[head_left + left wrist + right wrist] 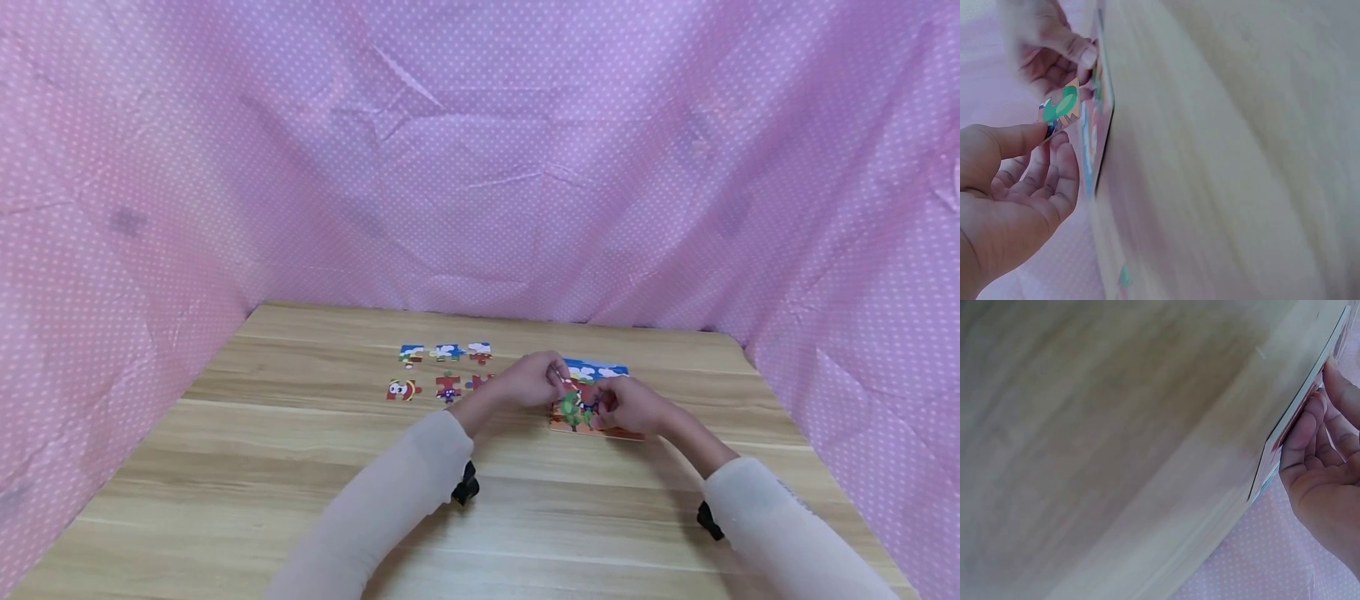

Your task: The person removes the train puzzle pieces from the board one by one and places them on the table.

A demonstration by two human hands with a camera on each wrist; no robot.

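My left hand (534, 379) pinches a small jigsaw piece (1063, 106) between thumb and fingers. The piece shows green and orange print and is held apart from the tray puzzle, tilted. My right hand (626, 404) is over the right part of the tray puzzle (564, 427), which lies flat on the table with a blue-sky, red and green picture. In the right wrist view, the right thumb and bent fingers (1304, 428) touch the puzzle near its edge. Whether they pinch a piece there is hidden.
Left of the hands, several loose jigsaw pieces lie in two rows on the wooden table (300, 450), among them one with a face (402, 389) and a blue one (447, 352). The left forearm partly covers one red piece (480, 381). Pink dotted cloth (480, 208) surrounds the table.
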